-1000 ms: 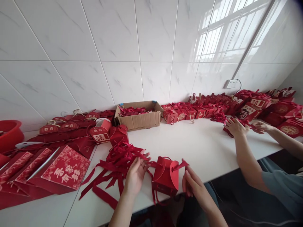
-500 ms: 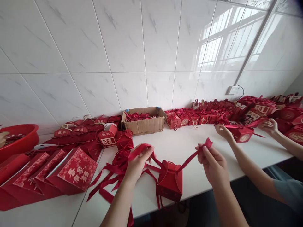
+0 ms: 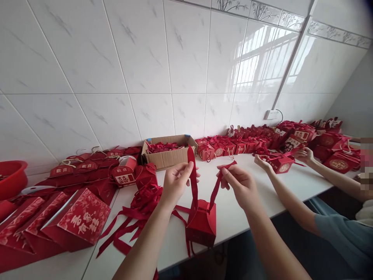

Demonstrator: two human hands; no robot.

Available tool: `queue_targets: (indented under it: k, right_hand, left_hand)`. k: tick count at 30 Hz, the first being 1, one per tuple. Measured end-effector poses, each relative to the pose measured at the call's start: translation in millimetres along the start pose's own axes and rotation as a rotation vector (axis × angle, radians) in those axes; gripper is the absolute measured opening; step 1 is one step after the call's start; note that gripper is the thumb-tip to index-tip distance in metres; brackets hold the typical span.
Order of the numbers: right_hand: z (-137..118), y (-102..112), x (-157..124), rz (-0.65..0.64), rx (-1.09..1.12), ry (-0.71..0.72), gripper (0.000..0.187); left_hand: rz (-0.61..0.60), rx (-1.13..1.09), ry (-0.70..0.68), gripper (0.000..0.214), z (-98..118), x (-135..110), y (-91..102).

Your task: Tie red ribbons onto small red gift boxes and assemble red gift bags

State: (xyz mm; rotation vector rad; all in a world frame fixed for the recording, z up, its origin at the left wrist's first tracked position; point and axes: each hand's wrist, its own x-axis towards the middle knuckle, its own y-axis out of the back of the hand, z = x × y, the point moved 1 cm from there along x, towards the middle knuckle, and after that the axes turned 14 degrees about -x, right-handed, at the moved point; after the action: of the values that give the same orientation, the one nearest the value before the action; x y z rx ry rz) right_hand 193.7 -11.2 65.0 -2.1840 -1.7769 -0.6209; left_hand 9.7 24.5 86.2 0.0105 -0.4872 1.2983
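A small red gift box (image 3: 201, 228) stands near the table's front edge, with a red ribbon (image 3: 193, 186) rising from its top in two ends. My left hand (image 3: 178, 182) pinches one end between thumb and fingers, up and to the left of the box. The other end is pinched in my right hand (image 3: 237, 181), above and to the right. Both ends are pulled upward, with a gap between the hands. Left of the box, a tangled pile of loose red ribbons (image 3: 145, 198) lies on the white table (image 3: 171, 252), partly behind my left forearm.
A cardboard box (image 3: 166, 158) of red ribbon pieces stands against the tiled wall. Red boxes line the wall to its right. Larger red boxes (image 3: 84, 221) and a red basin (image 3: 13, 179) are at left. On the right, a co-worker's hands (image 3: 264, 162) handle another red box (image 3: 281, 165).
My hands have come closer together and higher above the box, so the ribbon ends stand more upright. The view has shifted slightly to the right.
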Motion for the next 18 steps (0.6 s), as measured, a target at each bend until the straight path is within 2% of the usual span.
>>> queue_targets:
  k: [8, 18]
  right_hand:
    - [-8.0, -5.3, 5.0, 0.113, -0.028, 0.002, 0.018]
    - [-11.1, -6.2, 9.0, 0.144, -0.062, -0.027, 0.025]
  left_hand:
    - [-0.036, 0.055, -0.064, 0.029, 0.2, -1.9, -1.0]
    - [-0.027, 0.126, -0.166, 0.023, 5.9, -7.8, -2.3]
